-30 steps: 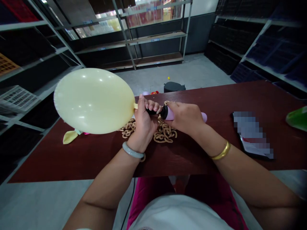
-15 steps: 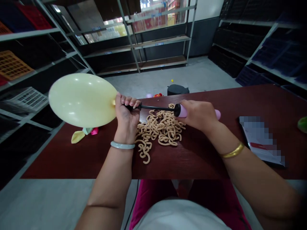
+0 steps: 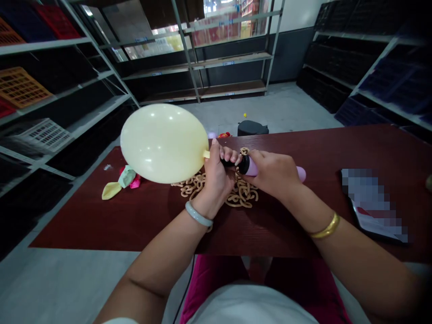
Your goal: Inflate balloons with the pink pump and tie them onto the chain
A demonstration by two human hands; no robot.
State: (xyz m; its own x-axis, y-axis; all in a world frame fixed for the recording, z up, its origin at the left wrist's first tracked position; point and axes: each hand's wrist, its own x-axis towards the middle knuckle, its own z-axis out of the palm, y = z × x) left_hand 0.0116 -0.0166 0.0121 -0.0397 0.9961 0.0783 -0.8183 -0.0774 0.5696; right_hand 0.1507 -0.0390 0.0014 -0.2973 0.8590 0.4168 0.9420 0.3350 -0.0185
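dim overall, with small glare spots on the pale balloon (image 3: pixel 164 146).

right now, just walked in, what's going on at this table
The person's left hand holds the neck end of an inflated pale yellow balloon and the black end of a lilac pump. The right hand is wrapped around the pump's lilac body, close to the left. Tan curly pieces lie beneath the hands on the table, with limp balloons off to the left.
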